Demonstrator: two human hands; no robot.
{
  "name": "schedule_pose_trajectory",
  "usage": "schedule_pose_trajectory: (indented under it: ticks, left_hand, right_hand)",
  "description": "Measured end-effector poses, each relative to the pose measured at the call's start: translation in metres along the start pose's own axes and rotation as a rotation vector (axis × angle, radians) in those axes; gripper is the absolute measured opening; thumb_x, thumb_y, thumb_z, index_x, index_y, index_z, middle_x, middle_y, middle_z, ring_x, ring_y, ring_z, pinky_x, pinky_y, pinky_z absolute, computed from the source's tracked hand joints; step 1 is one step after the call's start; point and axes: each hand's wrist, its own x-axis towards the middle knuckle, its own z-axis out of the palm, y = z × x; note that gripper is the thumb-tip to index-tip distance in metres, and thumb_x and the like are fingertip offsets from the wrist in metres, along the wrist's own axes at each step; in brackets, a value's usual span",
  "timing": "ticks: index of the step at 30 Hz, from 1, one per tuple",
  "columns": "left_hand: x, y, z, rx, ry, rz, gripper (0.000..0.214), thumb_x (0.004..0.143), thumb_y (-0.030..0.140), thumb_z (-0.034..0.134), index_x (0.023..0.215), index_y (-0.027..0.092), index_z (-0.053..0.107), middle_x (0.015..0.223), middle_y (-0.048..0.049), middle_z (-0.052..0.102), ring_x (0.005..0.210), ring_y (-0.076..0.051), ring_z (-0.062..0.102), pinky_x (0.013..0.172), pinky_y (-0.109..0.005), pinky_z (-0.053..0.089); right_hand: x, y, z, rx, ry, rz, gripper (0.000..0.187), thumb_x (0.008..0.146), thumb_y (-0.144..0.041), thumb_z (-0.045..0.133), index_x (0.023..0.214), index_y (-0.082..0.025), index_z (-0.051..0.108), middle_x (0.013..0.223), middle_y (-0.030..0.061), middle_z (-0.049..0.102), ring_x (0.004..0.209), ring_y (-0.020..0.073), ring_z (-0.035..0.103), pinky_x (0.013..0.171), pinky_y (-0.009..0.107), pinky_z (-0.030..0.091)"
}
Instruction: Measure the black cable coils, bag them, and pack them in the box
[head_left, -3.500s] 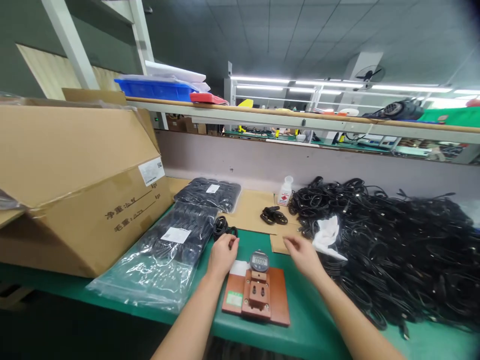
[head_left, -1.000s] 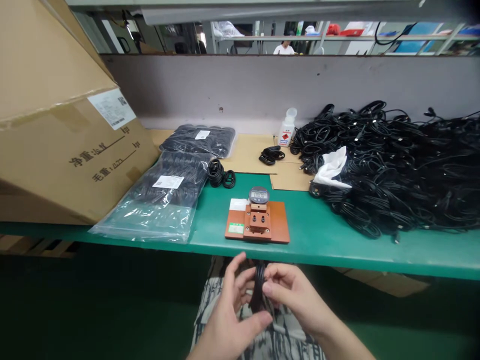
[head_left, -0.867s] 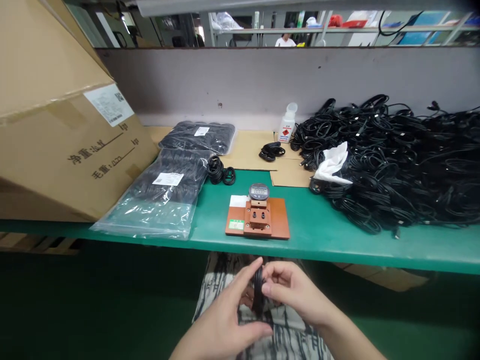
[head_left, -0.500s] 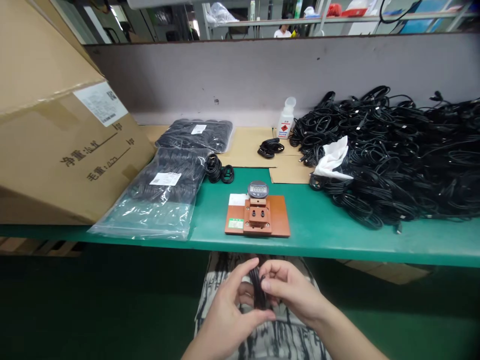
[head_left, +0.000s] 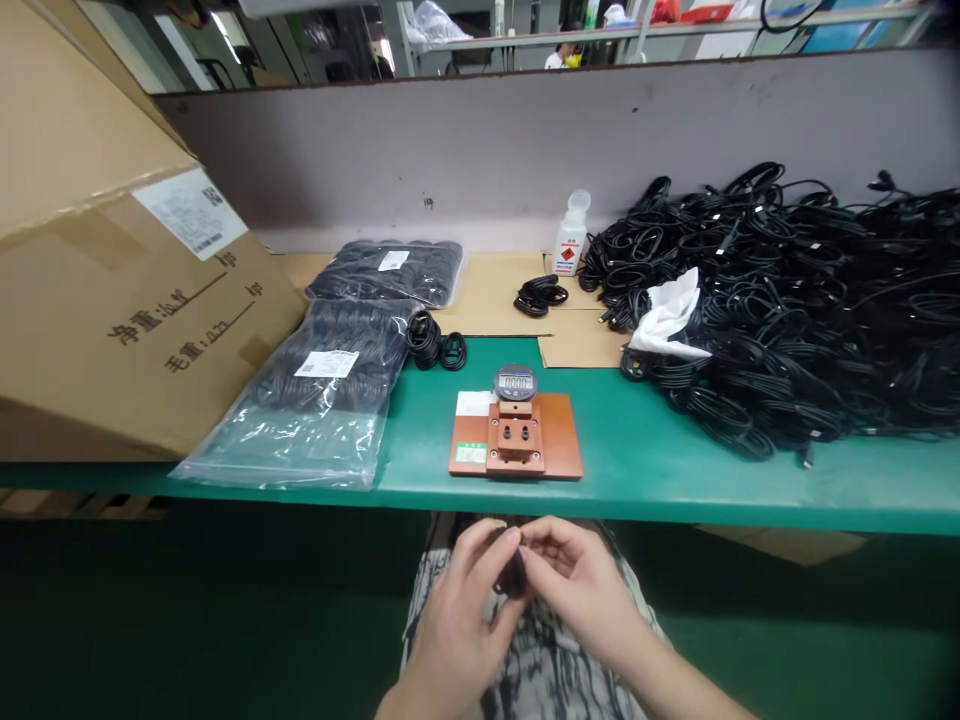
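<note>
A coiled black cable (head_left: 511, 577) is held over my lap, below the front edge of the green bench. My left hand (head_left: 466, 600) is closed round its left side, thumb below and fingers above. From the right, the fingertips of my right hand (head_left: 574, 580) pinch the coil; much of it is hidden behind the fingers. Just beyond, on the bench, stands a brown gauge fixture (head_left: 517, 440) with a round digital dial (head_left: 515, 383) reading zeros.
A large cardboard box (head_left: 135, 300) and zip bags of coiled cables (head_left: 322, 390) fill the left. Small cable coils (head_left: 437, 342) lie beside them. At right is a heap of black cables (head_left: 780, 310) with a white cloth (head_left: 670, 315). A white bottle (head_left: 570, 240) stands behind.
My left hand has turned and closed in round the coil, covering more of it. Both hands are nearer each other. The view has shifted slightly.
</note>
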Motion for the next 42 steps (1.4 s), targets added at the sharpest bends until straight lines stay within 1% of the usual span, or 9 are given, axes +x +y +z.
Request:
schedule_pose_trajectory:
  ticks: [6, 9, 13, 16, 20, 30, 37, 39, 42]
  left_hand:
    - [0.002, 0.003, 0.000, -0.059, -0.091, -0.075, 0.058, 0.089, 0.016, 0.057, 0.141, 0.037, 0.045, 0.139, -0.0096, 0.051, 0.126, -0.028, 0.052, 0.102, -0.039, 0.045]
    - [0.000, 0.009, -0.002, -0.189, -0.123, -0.221, 0.071, 0.087, 0.022, 0.061, 0.150, 0.033, 0.029, 0.149, -0.0117, 0.041, 0.135, -0.031, 0.042, 0.108, -0.042, 0.039]
    - [0.006, 0.016, -0.008, -0.430, -0.175, -0.436, 0.057, 0.093, 0.031, 0.054, 0.147, 0.031, 0.036, 0.146, -0.0122, 0.043, 0.125, -0.030, 0.052, 0.100, -0.037, 0.047]
    - [0.015, 0.021, -0.013, -0.491, -0.160, -0.480, 0.033, 0.094, 0.034, 0.051, 0.125, 0.026, 0.058, 0.126, -0.0109, 0.057, 0.108, -0.026, 0.060, 0.091, -0.034, 0.051]
    - [0.025, 0.027, -0.017, -0.621, -0.235, -0.499, 0.018, 0.093, 0.033, 0.053, 0.108, 0.023, 0.059, 0.100, -0.0046, 0.061, 0.090, -0.019, 0.061, 0.083, -0.030, 0.051]
    - [0.030, 0.021, -0.015, -0.637, -0.341, -0.412, 0.019, 0.092, 0.033, 0.055, 0.089, 0.016, 0.062, 0.085, -0.0026, 0.054, 0.077, -0.016, 0.055, 0.072, -0.026, 0.048]
    - [0.031, 0.023, -0.004, -0.731, -0.273, -0.467, 0.030, 0.091, 0.044, 0.054, 0.085, 0.015, 0.060, 0.067, 0.0005, 0.054, 0.056, -0.011, 0.053, 0.055, -0.022, 0.047]
    - [0.034, 0.025, 0.001, -0.743, -0.204, -0.472, 0.032, 0.091, 0.046, 0.054, 0.087, 0.015, 0.061, 0.063, 0.0019, 0.051, 0.051, -0.010, 0.052, 0.051, -0.021, 0.046]
    - [0.039, 0.028, 0.005, -0.714, -0.129, -0.456, 0.035, 0.091, 0.048, 0.053, 0.091, 0.015, 0.062, 0.060, 0.0031, 0.049, 0.047, -0.009, 0.050, 0.047, -0.020, 0.044]
  right_hand:
    - [-0.004, -0.007, -0.008, -0.426, 0.004, -0.428, 0.017, 0.090, -0.017, 0.054, 0.102, -0.019, 0.067, 0.099, 0.0096, 0.067, 0.090, 0.0202, 0.064, 0.079, 0.031, 0.053]
    - [-0.007, -0.008, -0.010, -0.496, -0.010, -0.507, 0.021, 0.091, -0.014, 0.051, 0.107, -0.019, 0.063, 0.102, 0.0111, 0.067, 0.093, 0.0209, 0.065, 0.081, 0.032, 0.053]
    - [-0.008, -0.010, -0.015, -0.548, -0.043, -0.506, 0.020, 0.093, -0.014, 0.049, 0.108, -0.020, 0.061, 0.101, 0.0101, 0.069, 0.091, 0.0209, 0.066, 0.080, 0.032, 0.054]
    - [-0.007, -0.010, -0.018, -0.550, -0.038, -0.469, 0.017, 0.094, -0.016, 0.047, 0.105, -0.021, 0.059, 0.097, 0.0084, 0.069, 0.088, 0.0205, 0.067, 0.077, 0.030, 0.054]
    - [-0.006, -0.012, -0.018, -0.517, -0.062, -0.426, 0.017, 0.095, -0.019, 0.046, 0.103, -0.022, 0.061, 0.098, 0.0075, 0.069, 0.087, 0.0200, 0.067, 0.076, 0.029, 0.053]
    - [-0.003, -0.024, -0.020, -0.370, -0.160, -0.345, 0.017, 0.094, -0.024, 0.054, 0.100, -0.021, 0.069, 0.092, 0.0066, 0.069, 0.085, 0.0188, 0.065, 0.077, 0.029, 0.052]
    - [0.006, -0.024, -0.013, 0.027, -0.049, -0.044, 0.022, 0.085, -0.037, 0.067, 0.098, -0.020, 0.059, 0.080, 0.0014, 0.062, 0.065, 0.0136, 0.060, 0.060, 0.025, 0.051]
    - [0.009, -0.022, -0.013, 0.006, 0.034, -0.112, 0.020, 0.084, -0.034, 0.068, 0.094, -0.021, 0.057, 0.076, -0.0007, 0.059, 0.061, 0.0120, 0.057, 0.057, 0.023, 0.049]
    - [0.015, -0.020, -0.018, -0.249, 0.041, -0.400, 0.009, 0.090, -0.025, 0.060, 0.083, -0.020, 0.061, 0.075, 0.0021, 0.060, 0.065, 0.0143, 0.059, 0.061, 0.026, 0.049]
